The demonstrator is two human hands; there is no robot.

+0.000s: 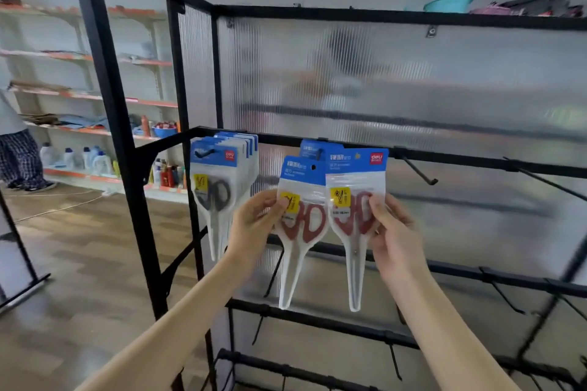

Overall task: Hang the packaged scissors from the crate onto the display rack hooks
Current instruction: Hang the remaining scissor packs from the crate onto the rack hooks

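My left hand (254,219) pinches one pack of red-handled scissors (301,216) by its left edge. A second red-handled pack (355,200), held higher, is pinched at its right edge by my right hand (392,232). Both packs have blue header cards and hang upright in front of the black display rack (349,144). Behind them another blue header (313,149) shows on the rack bar. To the left, several packs of black-handled scissors (219,181) hang together on one hook. A bare hook (419,170) juts out to the right of my hands. No crate is in view.
More bare hooks (540,179) line the rack's lower bars. Ribbed translucent panels back the rack. Store shelves with bottles (95,159) stand at the far left, where a person (16,143) is partly visible. A teal basin (449,3) sits on top of the rack.
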